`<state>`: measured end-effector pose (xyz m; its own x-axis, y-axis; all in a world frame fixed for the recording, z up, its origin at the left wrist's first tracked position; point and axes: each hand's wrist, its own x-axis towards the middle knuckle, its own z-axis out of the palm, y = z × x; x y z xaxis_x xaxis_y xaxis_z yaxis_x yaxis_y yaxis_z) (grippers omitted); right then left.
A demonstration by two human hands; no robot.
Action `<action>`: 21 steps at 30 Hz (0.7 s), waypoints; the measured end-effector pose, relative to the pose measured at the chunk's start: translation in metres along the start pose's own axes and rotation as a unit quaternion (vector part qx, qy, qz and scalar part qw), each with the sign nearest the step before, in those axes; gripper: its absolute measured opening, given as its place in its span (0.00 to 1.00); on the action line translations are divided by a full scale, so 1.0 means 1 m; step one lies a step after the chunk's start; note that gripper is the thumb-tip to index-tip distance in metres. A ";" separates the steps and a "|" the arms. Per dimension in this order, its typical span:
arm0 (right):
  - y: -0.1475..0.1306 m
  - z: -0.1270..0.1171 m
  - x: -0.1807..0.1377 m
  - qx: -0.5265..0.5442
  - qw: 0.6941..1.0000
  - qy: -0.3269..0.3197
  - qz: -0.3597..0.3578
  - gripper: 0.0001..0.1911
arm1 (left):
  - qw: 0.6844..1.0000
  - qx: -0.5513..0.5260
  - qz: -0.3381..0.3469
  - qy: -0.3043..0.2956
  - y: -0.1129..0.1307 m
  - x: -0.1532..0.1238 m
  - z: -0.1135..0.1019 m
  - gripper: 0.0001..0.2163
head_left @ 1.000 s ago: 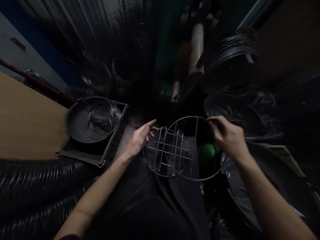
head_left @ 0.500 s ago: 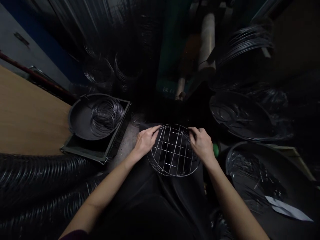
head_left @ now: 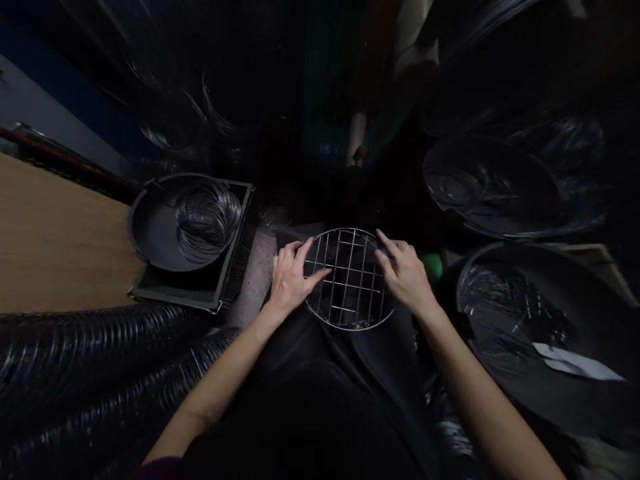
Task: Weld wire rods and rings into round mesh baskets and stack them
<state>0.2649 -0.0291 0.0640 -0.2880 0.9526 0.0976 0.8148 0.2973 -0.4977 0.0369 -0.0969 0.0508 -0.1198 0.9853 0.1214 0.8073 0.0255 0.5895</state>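
A round wire rack (head_left: pixel 351 285) with crossing bars lies over my lap, its metal ring facing up. At its left rim, my left hand (head_left: pixel 293 279) holds on, fingers along the outer edge and the thumb stretched inward over the bars. My right hand (head_left: pixel 403 275) grips the opposite rim, with its index finger pointing forward and its thumb bent against the edge. Dark cloth (head_left: pixel 330 373) covers my lap below the rack. Parts of the rim are hidden behind the fingers.
Left, a dark basin (head_left: pixel 155 233) with coiled wire (head_left: pixel 207 223) sits on a crate (head_left: pixel 175 299). Stacked wire rings (head_left: pixel 90 340) fill the lower left. On the right are a large basin (head_left: pixel 590 413) with small wire pieces, another basin (head_left: pixel 530 220) and a green object (head_left: pixel 431 267).
The view has tilted downward. My left thumb has moved off the rim and extends inward over the bars. My right fingers have loosened and straightened at the rim.
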 end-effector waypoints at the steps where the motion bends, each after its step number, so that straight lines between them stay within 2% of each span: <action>1: 0.001 0.000 -0.005 0.014 1.000 0.019 0.009 0.25 | 1.000 -0.012 0.001 -0.003 0.000 -0.003 0.002 0.33; 4: -0.002 0.003 -0.022 0.049 0.995 0.086 0.032 0.24 | 0.998 -0.062 0.006 -0.006 0.002 -0.009 0.007 0.32; 6: -0.006 0.005 -0.034 0.069 0.992 0.103 0.037 0.23 | 0.996 -0.093 0.004 -0.002 0.003 -0.011 0.007 0.31; 11: -0.011 0.009 -0.061 0.084 0.993 0.061 0.052 0.31 | 0.986 -0.165 -0.011 -0.016 0.004 -0.008 0.004 0.30; 15: -0.004 0.011 -0.057 0.085 0.995 0.029 0.045 0.33 | 0.979 -0.200 -0.042 -0.014 0.004 -0.010 0.006 0.31; 17: -0.002 0.014 -0.054 0.088 0.995 0.034 0.045 0.34 | 0.977 -0.208 -0.044 -0.010 0.002 -0.014 0.011 0.31; 21: -0.006 0.028 -0.065 0.131 0.987 0.089 0.037 0.31 | 0.972 -0.233 -0.036 0.015 0.000 -0.025 0.021 0.30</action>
<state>0.2645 -0.0945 0.0369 -0.1216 0.9741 0.1909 0.6660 0.2227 -0.7119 0.0520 -0.1179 0.0312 -0.1888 0.9782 0.0865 0.4472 0.0073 0.8944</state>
